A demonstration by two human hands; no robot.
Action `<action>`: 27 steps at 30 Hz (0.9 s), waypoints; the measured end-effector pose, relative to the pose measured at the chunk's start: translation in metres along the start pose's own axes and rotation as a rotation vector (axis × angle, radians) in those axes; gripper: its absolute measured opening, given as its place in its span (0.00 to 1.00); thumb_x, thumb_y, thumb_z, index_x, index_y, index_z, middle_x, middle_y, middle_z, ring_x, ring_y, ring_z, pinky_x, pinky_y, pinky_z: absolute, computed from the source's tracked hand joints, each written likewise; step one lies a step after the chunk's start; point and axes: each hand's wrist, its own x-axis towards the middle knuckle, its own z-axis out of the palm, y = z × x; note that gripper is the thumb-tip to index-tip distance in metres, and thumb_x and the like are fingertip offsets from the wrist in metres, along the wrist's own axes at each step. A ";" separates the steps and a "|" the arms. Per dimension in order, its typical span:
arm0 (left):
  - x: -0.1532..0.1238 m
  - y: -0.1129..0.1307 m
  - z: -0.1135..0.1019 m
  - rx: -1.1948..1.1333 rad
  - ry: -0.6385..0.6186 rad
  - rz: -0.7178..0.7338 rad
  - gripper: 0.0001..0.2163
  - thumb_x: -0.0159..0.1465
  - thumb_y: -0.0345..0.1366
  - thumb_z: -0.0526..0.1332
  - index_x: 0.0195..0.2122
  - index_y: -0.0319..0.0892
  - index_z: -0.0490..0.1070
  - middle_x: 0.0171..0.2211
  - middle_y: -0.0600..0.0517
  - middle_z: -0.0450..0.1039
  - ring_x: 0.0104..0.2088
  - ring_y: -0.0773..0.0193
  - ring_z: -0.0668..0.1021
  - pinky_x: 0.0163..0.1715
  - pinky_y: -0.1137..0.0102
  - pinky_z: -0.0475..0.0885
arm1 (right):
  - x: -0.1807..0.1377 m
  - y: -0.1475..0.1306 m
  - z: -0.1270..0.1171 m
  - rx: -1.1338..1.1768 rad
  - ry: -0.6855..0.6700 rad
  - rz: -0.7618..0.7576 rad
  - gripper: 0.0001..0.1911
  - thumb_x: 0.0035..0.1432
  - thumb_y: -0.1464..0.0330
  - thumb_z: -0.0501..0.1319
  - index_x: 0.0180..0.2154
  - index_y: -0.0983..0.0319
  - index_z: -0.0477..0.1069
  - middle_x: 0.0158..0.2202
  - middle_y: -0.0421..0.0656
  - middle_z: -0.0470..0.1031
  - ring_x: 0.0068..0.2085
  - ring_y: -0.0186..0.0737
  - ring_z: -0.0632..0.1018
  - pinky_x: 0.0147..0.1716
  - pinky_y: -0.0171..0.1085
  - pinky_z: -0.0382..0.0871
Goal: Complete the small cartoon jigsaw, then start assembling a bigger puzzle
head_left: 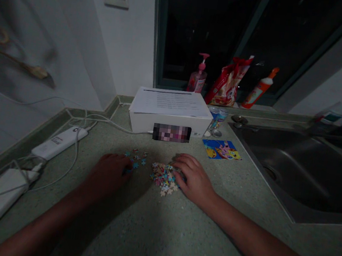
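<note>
A heap of small pastel jigsaw pieces (163, 178) lies on the speckled counter (150, 234). My right hand (191, 179) rests at the heap's right edge, fingers curled down onto the pieces. A smaller scatter of blue pieces (137, 158) lies to the left, and my left hand (108, 174) sits against it, fingers bent with the tips on those pieces. What either hand holds is hidden. A colourful cartoon picture card (221, 149) lies behind my right hand.
A white box (170, 111) with a printed sheet on top stands behind the pieces. A steel sink (304, 170) is at the right. White power strips (58, 142) and cables run along the left wall. A pink pump bottle (198, 77), a red bag (229, 83) and another bottle stand on the window sill.
</note>
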 end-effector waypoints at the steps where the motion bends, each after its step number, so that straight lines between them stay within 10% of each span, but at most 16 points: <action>1: 0.000 0.001 0.000 -0.001 0.006 -0.001 0.10 0.67 0.35 0.60 0.43 0.44 0.81 0.42 0.44 0.84 0.47 0.45 0.84 0.57 0.48 0.72 | 0.002 0.000 0.002 -0.011 -0.003 -0.005 0.11 0.73 0.68 0.61 0.52 0.59 0.79 0.54 0.51 0.81 0.60 0.54 0.78 0.61 0.59 0.75; 13: -0.001 0.002 0.005 -0.022 0.054 0.024 0.09 0.66 0.34 0.60 0.41 0.43 0.81 0.40 0.43 0.84 0.45 0.43 0.84 0.55 0.47 0.72 | 0.013 -0.007 0.008 -0.156 -0.258 -0.053 0.23 0.71 0.74 0.58 0.65 0.60 0.74 0.71 0.55 0.67 0.76 0.61 0.59 0.72 0.66 0.58; 27: 0.003 0.015 0.019 -0.211 0.242 0.133 0.07 0.64 0.31 0.64 0.41 0.47 0.80 0.40 0.48 0.85 0.45 0.48 0.84 0.58 0.48 0.72 | 0.012 -0.001 0.013 -0.128 -0.177 -0.015 0.12 0.72 0.70 0.62 0.53 0.61 0.80 0.62 0.52 0.78 0.70 0.57 0.70 0.70 0.61 0.65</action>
